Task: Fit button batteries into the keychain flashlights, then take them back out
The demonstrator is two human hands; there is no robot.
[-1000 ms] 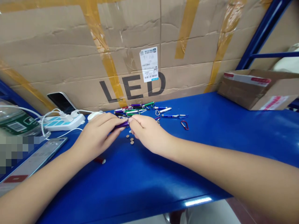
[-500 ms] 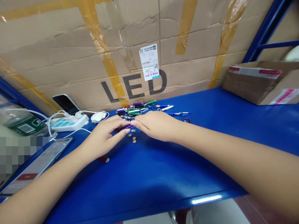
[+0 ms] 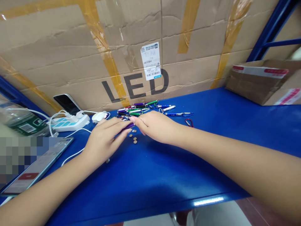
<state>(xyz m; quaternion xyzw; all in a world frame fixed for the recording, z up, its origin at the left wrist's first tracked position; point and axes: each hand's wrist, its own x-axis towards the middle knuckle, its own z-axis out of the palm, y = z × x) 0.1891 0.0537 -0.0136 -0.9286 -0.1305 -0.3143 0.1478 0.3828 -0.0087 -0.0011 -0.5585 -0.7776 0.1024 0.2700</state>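
My left hand (image 3: 103, 139) holds a small purple keychain flashlight (image 3: 129, 126) between thumb and fingers, just above the blue shelf (image 3: 178, 175). My right hand (image 3: 156, 125) lies palm down against the flashlight's free end, fingertips touching it. Several small round button cells (image 3: 134, 138) lie on the shelf right below the two hands. Behind the hands is a pile of several coloured keychain flashlights (image 3: 137, 109) with clips. A red carabiner clip (image 3: 189, 122) shows beside my right wrist.
A big cardboard box marked LED (image 3: 141, 56) forms the back wall. At the left are a white power strip (image 3: 70, 121) with cables, a dark phone (image 3: 64, 103), a second phone (image 3: 37, 166) lying flat and a plastic bottle (image 3: 20, 121). An open carton (image 3: 261, 81) sits at right.
My left hand slid a little right and forward and now covers the red piece that lay near my wrist. Both hands stay together on the purple flashlight. The view shifted slightly.
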